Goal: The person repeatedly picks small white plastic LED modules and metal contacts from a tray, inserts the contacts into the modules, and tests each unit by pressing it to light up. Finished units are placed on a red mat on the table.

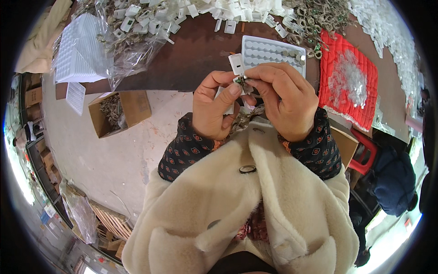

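Observation:
In front of my chest, my left hand (211, 107) is closed on an opened white plastic casing (237, 64) with a small dark slot in its upper flap. My right hand (288, 98) meets it from the other side, thumb and fingertips pinched at the green circuit piece inside. What those fingertips hold is mostly hidden. Just beyond both hands lies a white tray (255, 45) with rows of round hollows. Several silver button cells (294, 55) sit at its right end.
White casings (228, 7) and tangled wire parts (326, 18) heap along the far table edge. Clear plastic bits (349, 80) cover a red quilted cloth (329, 91) at right. Stacked white trays (82, 50) stand left, above an open carton (134, 109). A person in dark blue (394, 180) is lower right.

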A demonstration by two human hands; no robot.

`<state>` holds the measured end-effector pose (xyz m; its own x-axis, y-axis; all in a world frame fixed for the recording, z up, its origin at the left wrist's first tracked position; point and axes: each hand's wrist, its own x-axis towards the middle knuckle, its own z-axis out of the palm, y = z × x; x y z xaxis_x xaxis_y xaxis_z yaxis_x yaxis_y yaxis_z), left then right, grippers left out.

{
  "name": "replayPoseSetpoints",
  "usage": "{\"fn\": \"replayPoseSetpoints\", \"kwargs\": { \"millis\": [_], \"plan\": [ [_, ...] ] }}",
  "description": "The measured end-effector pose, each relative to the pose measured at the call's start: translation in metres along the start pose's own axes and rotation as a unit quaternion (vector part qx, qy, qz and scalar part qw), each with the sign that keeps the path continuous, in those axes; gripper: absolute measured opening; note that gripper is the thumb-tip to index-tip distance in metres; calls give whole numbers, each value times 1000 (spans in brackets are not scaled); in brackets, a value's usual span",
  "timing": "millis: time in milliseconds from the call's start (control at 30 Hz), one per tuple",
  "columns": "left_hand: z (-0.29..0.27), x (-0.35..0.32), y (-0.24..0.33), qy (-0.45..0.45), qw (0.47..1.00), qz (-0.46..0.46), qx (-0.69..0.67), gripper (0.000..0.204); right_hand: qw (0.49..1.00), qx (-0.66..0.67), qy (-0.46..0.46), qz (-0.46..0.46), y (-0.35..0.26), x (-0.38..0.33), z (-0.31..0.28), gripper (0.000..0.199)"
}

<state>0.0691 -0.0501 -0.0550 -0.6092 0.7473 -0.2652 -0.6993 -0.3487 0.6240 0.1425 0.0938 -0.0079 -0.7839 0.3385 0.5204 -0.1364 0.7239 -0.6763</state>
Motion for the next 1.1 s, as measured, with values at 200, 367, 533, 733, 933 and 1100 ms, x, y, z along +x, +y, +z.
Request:
{"fn": "replayPoseSetpoints", "kwargs": {
  "millis": [200, 367, 533, 733, 933, 1100],
  "plan": [
    [-7, -3, -1, -15, 996, -32, -83, 17, 993, 73, -77, 51, 1, -2, -5, 19],
    [-7, -4, -1, 29, 995, -37, -90, 18, 995, 46, -79, -26, -4, -6, -6, 28],
    [-5, -4, 4, -18, 992, -75, -103, 17, 991, 113, -16, 76, -5, -3, -6, 27],
    [-4, -3, 1, -83, 984, -109, -110, 14, 821, 439, -52, 362, 1, -3, -6, 16],
    [-3, -4, -1, -61, 981, -120, -140, 24, 952, 291, -59, 68, 7, -13, -5, 27],
    [3, -7, -4, -10, 979, -129, -157, 25, 976, 211, -57, 2, 11, -17, -5, 26]
  ]
}}
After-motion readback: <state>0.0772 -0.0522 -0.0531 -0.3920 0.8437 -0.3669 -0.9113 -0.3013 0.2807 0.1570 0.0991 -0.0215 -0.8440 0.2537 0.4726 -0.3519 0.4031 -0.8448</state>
